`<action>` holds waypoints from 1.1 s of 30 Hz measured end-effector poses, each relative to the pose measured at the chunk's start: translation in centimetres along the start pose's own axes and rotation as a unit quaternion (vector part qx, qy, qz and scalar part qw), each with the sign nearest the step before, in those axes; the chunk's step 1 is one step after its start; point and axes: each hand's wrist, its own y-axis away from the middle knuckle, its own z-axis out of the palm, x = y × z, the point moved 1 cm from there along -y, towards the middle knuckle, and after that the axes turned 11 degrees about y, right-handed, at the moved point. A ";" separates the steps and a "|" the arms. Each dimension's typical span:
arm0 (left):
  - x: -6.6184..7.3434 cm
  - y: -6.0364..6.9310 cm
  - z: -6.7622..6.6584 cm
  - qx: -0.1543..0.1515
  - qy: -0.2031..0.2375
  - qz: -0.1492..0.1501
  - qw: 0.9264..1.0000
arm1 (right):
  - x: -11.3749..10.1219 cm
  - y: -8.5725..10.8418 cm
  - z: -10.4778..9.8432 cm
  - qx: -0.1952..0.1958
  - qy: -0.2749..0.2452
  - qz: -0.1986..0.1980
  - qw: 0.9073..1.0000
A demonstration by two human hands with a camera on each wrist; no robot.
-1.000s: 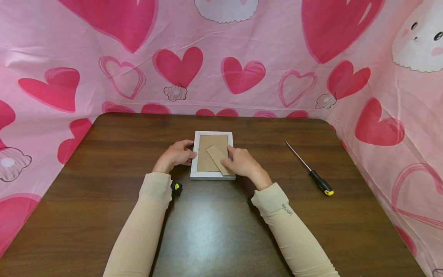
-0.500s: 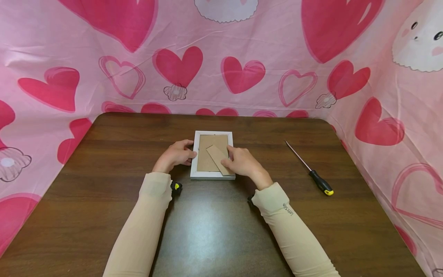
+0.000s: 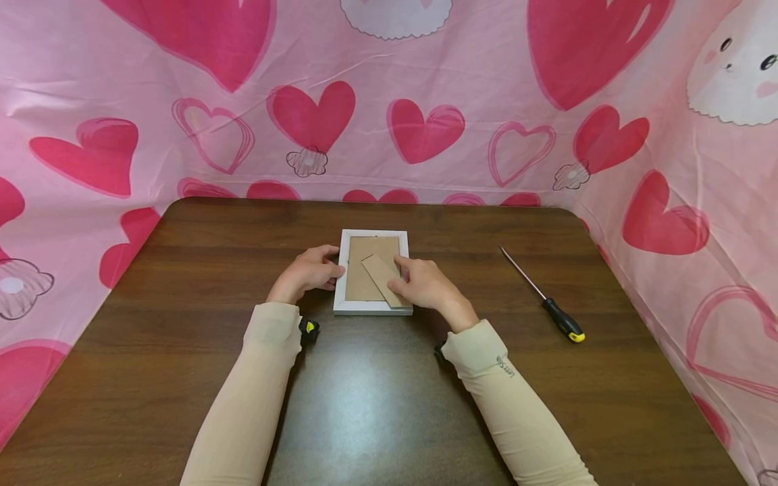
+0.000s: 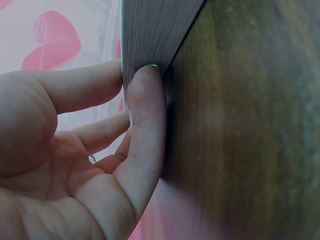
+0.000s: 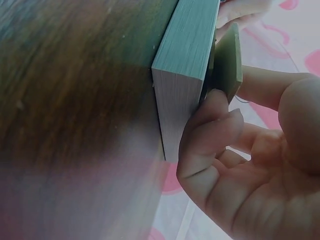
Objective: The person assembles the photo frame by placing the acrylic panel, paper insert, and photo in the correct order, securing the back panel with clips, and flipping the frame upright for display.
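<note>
Picture frame (image 3: 360,277) lying back-up; left hand (image 3: 307,269) pressing edge, unclenched, right hand (image 3: 422,281) pinching tilted stand (image 3: 379,273); hard lifting possibly creasing it.

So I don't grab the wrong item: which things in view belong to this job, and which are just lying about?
Seemingly in the job:
frame, touched by the left hand
flap, held by the right hand

Apparently just lying about:
screwdriver, untouched, right of the frame
</note>
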 end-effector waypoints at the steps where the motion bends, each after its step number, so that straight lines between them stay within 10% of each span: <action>1: 0.0 0.0 0.0 0.000 0.001 0.000 1.000 | 0.0 0.0 0.0 0.001 0.001 0.000 1.000; 33: 0.0 0.0 -0.1 0.000 -0.002 -0.003 1.000 | 0.1 -0.2 0.2 -0.004 -0.003 0.004 1.000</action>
